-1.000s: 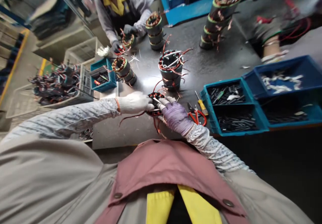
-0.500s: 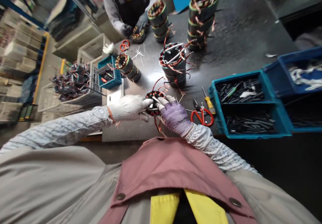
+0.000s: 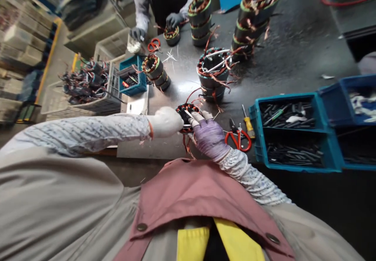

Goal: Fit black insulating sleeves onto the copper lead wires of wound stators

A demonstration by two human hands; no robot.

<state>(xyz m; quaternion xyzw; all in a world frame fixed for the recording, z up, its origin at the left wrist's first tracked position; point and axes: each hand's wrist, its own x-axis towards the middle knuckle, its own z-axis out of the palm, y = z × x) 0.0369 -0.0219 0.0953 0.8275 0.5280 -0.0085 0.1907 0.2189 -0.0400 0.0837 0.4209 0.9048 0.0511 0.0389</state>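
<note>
A motor stator (image 3: 188, 107) with red and copper-coloured wire ends lies on the dark bench before me. My right hand (image 3: 208, 134), in a purple glove with pale fingertips, grips its right side, fingers laid over the rim. A thin white strip (image 3: 188, 114) pokes out beside those fingertips. Against the stator's left side, my left hand (image 3: 167, 122) in a white glove is balled up; its fingers are turned away, so what they hold is hidden. Just beyond stands a stack of stators (image 3: 214, 75) with white strips across its top.
Right of my hands lie red-handled cutters (image 3: 239, 139) and a yellow screwdriver (image 3: 248, 126), beside a teal bin (image 3: 258, 151) of black tubes. Left are a small teal box (image 3: 133, 90) and a crate (image 3: 101, 110) of wired parts. Across the bench, a co-worker's gloved hand (image 3: 174, 19) touches another stator.
My left hand has rolled over from a pinch at the stator into a fist at its left side. My right hand stays on the stator. The co-worker's hand moved to a white bundle.
</note>
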